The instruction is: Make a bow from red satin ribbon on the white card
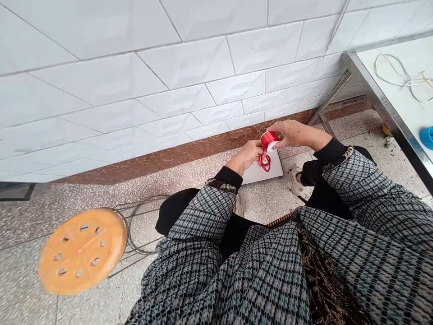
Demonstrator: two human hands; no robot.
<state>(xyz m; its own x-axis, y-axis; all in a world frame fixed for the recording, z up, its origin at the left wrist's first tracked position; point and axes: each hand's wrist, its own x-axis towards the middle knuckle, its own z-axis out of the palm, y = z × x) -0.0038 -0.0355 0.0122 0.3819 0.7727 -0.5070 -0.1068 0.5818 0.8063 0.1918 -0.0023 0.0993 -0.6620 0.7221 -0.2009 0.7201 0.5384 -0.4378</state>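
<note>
My right hand (pixel 291 133) grips a spool of shiny red ribbon (pixel 269 140) with white ends, fingers curled round its far side and lower rim. Close against the spool, my left hand (pixel 248 155) is closed, its thumb and fingers pinched at the red loops (pixel 265 163). These loops look like the same red ribbon, though they are small and I cannot be sure. Both hands are above a pale flat-topped box (pixel 252 174) on the floor between my feet. The fingers hide part of the spool and of the loops.
To the left is an orange round stool (pixel 83 250) with holes in its seat and metal legs. A metal-edged table (pixel 382 92) at the right bears white cord (pixel 402 83) and a blue container (pixel 426 136). A white tiled wall (pixel 189 108) rises ahead.
</note>
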